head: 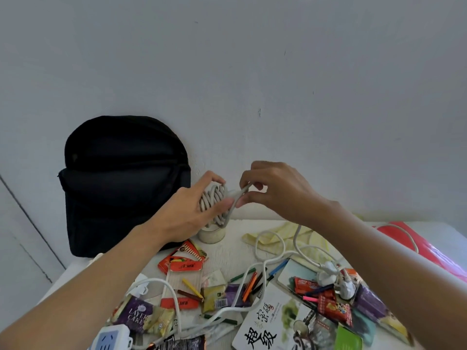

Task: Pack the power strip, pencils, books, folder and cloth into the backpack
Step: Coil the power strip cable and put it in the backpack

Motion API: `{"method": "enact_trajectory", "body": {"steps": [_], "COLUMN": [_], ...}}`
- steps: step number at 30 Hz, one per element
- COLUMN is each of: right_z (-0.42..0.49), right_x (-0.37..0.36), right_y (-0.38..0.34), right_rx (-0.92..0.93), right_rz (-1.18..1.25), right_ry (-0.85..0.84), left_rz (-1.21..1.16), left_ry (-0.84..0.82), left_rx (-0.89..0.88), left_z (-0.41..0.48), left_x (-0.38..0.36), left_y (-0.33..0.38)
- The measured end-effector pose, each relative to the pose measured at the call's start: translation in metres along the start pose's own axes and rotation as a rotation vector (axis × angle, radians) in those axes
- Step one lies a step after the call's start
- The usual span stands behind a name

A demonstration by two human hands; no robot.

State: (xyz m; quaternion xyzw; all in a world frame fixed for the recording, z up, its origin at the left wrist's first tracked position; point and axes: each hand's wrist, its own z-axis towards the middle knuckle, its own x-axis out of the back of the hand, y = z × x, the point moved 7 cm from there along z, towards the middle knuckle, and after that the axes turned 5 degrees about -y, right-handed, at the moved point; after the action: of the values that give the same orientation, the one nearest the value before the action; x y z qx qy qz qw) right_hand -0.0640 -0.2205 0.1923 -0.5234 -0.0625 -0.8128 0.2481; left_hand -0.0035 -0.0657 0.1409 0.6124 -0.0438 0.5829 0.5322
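Two hands, one grey cord between them.

Left hand (199, 210) is clenched around a coiled bundle of cord (214, 203), its palm hiding much of the coil; right hand (273, 190) pinches the free cord end beside it, fingertips partly masked. Below, a white cup (211, 234) is half covered. The black backpack (121, 185) stands against the wall, apparently open. On the tabletop (227, 253) lie pencils (249, 286), a book (273, 322), a yellow cloth (273, 238), and the power strip (111, 338), cut off by the frame's bottom edge.
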Motion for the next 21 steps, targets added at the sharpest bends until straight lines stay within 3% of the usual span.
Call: {"method": "enact_trajectory", "body": {"steps": [4, 9, 12, 16, 21], "right_z": [0.004, 0.009, 0.012, 0.015, 0.015], "right_x": [0.008, 0.008, 0.010, 0.004, -0.030], "right_y": [-0.004, -0.008, -0.006, -0.003, 0.012], "right_rx": [0.073, 0.074, 0.079, 0.053, -0.123], "right_rz": [0.193, 0.616, 0.760, 0.894, 1.133], "right_ry": [0.017, -0.200, -0.234, -0.231, -0.220], "left_rz": [-0.039, -0.039, -0.075, -0.110, -0.270], "left_ry": [-0.068, -0.233, -0.305, -0.338, -0.263], "left_rx": [0.033, 0.074, 0.059, 0.024, -0.043], "left_z": [-0.005, -0.009, -0.013, -0.016, -0.018], "left_x": [-0.001, -0.010, -0.013, -0.015, -0.007], "left_y": [0.009, 0.019, 0.025, 0.031, 0.038]}}
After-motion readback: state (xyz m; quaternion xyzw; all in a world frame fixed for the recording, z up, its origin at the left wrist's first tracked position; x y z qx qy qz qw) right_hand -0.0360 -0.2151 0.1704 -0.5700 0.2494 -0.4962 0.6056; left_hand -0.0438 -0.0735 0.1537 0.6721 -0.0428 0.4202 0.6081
